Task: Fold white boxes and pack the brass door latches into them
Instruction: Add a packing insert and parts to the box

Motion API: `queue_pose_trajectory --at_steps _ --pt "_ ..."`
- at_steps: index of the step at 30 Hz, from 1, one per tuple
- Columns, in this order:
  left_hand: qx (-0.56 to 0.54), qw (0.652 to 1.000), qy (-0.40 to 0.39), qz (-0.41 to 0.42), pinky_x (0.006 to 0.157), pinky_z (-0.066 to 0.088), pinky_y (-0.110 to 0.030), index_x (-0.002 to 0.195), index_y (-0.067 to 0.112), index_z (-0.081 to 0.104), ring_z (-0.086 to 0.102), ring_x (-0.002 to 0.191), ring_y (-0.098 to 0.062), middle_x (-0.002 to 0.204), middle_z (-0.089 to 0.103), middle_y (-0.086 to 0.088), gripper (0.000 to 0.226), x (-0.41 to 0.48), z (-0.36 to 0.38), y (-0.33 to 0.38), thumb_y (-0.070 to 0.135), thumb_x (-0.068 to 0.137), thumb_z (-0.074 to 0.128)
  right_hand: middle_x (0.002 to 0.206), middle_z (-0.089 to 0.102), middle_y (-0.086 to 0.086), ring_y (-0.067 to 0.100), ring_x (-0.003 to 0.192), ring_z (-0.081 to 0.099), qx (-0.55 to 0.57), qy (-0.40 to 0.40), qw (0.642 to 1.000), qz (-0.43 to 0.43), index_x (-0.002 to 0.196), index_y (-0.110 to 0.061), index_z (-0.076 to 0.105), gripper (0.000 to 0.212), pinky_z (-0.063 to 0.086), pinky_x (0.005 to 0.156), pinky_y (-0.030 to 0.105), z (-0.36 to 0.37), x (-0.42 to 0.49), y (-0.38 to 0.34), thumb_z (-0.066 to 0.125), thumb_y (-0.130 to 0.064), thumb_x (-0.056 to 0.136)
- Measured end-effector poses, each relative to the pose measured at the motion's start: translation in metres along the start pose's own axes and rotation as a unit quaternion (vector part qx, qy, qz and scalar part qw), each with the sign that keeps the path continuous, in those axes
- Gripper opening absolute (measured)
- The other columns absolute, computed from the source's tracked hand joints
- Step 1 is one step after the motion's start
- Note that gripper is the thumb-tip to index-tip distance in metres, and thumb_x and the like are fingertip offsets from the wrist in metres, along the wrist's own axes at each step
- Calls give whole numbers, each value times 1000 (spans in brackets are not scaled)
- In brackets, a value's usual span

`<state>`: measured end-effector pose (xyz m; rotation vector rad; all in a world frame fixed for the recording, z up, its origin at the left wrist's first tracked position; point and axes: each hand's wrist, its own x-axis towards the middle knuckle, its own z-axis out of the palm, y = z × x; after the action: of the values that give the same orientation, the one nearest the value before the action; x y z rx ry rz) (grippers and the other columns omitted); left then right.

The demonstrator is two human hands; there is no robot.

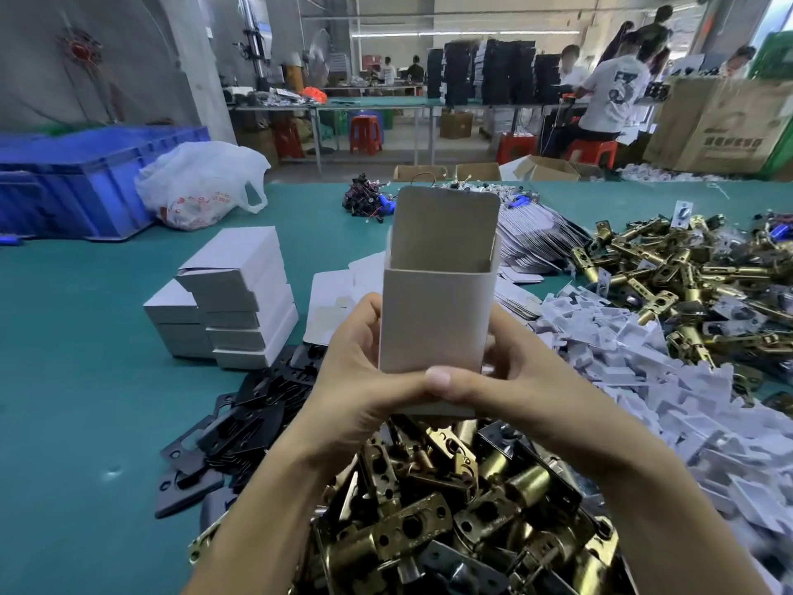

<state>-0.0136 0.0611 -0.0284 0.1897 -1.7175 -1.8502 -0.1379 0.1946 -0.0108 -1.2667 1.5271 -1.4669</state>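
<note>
An upright white box (437,311) stands in front of me, its far end open with the top flap raised. My left hand (364,371) grips its lower left side and my right hand (510,380) its lower right side, both thumbs meeting on the bottom edge. Under my wrists lies a heap of brass door latches (450,508). A second pile of brass latches (686,272) sits at the right. Finished white boxes (231,302) are stacked at the left. Flat unfolded box blanks (532,238) lie behind the held box.
Black plates (223,427) are scattered left of my arms. White plastic inserts (643,371) are heaped at the right. A blue crate (77,182) and a white plastic bag (201,182) stand at the far left of the green table (86,358). People work at benches behind.
</note>
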Motion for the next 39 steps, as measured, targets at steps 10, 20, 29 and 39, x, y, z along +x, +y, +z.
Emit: queue_pose_trajectory --at_steps 10,20,29,39 --pt "62 996 42 -52 71 64 -36 89 38 80 77 89 -24 94 79 -3 36 3 -1 0 25 57 91 107 74 11 29 97 73 16 42 999 18 111 -27 68 53 60 83 39 -6 4 17 82 -4 66" --pt "451 829 308 -121 84 56 -39 82 31 72 69 92 -26 91 76 5 14 21 -90 -21 37 93 66 97 77 7 24 90 75 50 120 990 54 110 -19 65 51 59 70 24 -19 -1 18 82 5 68" --pt "597 729 247 -227 95 43 -45 136 31 51 58 120 -36 127 67 -1 36 37 -108 -53 37 100 54 99 77 8 24 92 75 33 90 994 53 111 -17 64 52 58 75 23 -18 1 17 84 3 67" --pt "561 755 273 -201 81 41 -38 127 27 61 59 110 -34 114 70 1 36 26 -109 -45 25 91 57 99 77 5 23 92 75 5 92 994 62 107 -23 65 48 57 86 38 -15 1 19 83 2 71"
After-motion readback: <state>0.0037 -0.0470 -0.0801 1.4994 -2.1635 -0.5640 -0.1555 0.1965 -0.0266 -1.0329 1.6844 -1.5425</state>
